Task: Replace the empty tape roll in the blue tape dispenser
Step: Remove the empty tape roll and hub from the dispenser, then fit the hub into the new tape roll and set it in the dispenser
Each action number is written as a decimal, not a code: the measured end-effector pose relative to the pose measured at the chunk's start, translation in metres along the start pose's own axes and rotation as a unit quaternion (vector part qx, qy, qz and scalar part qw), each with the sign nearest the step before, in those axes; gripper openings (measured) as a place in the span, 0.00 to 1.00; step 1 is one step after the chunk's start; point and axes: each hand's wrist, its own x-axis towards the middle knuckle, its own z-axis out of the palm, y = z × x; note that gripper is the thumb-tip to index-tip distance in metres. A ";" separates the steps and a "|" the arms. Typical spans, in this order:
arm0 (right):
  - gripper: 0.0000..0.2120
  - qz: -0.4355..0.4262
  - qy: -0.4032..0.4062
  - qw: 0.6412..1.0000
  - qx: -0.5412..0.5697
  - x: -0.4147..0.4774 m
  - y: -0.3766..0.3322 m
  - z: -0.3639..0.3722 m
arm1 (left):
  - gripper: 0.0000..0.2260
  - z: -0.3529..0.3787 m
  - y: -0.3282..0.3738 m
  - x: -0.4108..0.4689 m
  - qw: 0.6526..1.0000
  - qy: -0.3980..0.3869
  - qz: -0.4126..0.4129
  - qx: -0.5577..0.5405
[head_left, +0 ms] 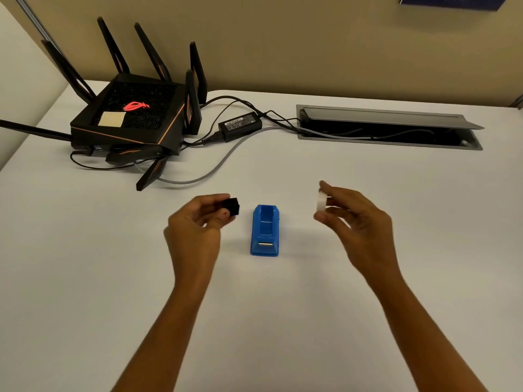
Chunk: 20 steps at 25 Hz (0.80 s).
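Note:
The blue tape dispenser (265, 231) stands on the white table (266, 321) between my hands, its roll bay open and holding nothing, its metal cutter toward me. My left hand (198, 222), just left of the dispenser, pinches a small black spool core (231, 208) between thumb and fingers. My right hand (351, 219), to the dispenser's right and raised off the table, holds a white tape roll (321, 201) edge-on between thumb and fingertips.
A black router (133, 120) with several antennas sits at the back left, with a black power adapter (240, 126) and cables trailing to an open grey cable tray (387, 128) at the back right. A beige wall stands behind the table.

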 end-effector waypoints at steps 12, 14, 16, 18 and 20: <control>0.18 0.058 0.126 0.951 -0.277 -0.021 0.073 -0.092 | 0.12 0.014 -0.019 -0.011 0.994 -0.089 -0.049 0.032; 0.19 0.071 0.119 0.938 -0.317 -0.027 0.090 -0.106 | 0.12 0.016 -0.022 -0.012 0.993 -0.100 -0.051 0.042; 0.19 0.090 0.105 0.929 -0.342 -0.033 0.104 -0.113 | 0.12 0.019 -0.023 -0.013 0.992 -0.106 -0.053 0.051; 0.19 0.105 0.091 0.928 -0.345 -0.039 0.114 -0.115 | 0.13 0.021 -0.023 -0.013 0.991 -0.109 -0.055 0.050; 0.18 0.109 0.081 0.927 -0.351 -0.043 0.120 -0.114 | 0.14 0.022 -0.022 -0.014 0.991 -0.109 -0.056 0.051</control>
